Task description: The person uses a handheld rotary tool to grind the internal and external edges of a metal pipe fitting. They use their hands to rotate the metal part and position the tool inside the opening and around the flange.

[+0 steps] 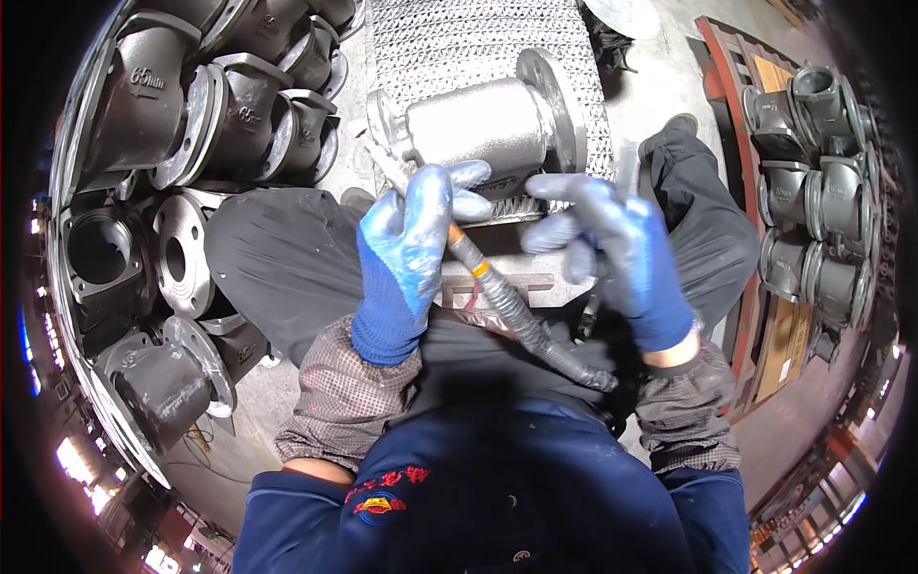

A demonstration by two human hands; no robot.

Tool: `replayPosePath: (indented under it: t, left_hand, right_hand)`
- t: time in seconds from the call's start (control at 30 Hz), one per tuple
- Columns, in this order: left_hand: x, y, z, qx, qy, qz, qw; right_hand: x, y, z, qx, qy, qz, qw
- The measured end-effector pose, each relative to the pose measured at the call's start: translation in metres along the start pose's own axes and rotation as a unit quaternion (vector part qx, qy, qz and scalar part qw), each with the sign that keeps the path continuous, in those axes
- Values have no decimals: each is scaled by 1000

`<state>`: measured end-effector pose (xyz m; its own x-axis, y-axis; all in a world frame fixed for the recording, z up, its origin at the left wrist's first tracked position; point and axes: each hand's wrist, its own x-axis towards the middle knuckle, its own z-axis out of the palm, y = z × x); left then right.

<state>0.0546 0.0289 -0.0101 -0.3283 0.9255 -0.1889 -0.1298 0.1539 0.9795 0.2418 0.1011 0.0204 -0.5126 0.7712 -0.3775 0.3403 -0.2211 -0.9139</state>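
My left hand point(413, 234), in a blue knitted glove with a grey-coated palm, is closed around a slim hose-fed tool point(387, 167). The tool's thin tip points up and left, beside the valve body's left flange. From under that hand its black-wrapped hose point(521, 320), banded in yellow, runs down to the right across my lap. My right hand point(612, 239), gloved alike and blurred, is right of the hose, fingers loosely curved toward the left. A narrow flat grey piece point(627, 170) sticks up from it; its kind is unclear. Just beyond both hands lies a grey cast valve body point(478, 129) on its side.
The valve body rests on a bench with a textured metal-mesh top point(459, 38). Stacked dark cast valve bodies point(143, 105) crowd the left side. More small castings point(813, 201) stand on a red-framed pallet point(751, 316) at the right. My knees flank the bench.
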Motion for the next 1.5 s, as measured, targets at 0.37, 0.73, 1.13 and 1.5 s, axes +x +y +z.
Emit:
replayPosePath:
  t: [0.37, 0.73, 1.13, 1.5]
  left_hand:
    - [-9, 1, -12, -21, -31, -56, 998]
    - [-12, -3, -29, 8, -56, -2, 998]
    - [-12, -11, -40, 86, -93, 127, 984]
    - [-16, -8, -46, 51, -112, 107, 987]
  right_hand:
    - [-51, 58, 21, 162, 99, 73, 979]
    - [0, 35, 43, 22, 255, 5, 967]
    - [25, 56, 55, -259, 326, -109, 903]
    - [31, 57, 60, -400, 309, -32, 862]
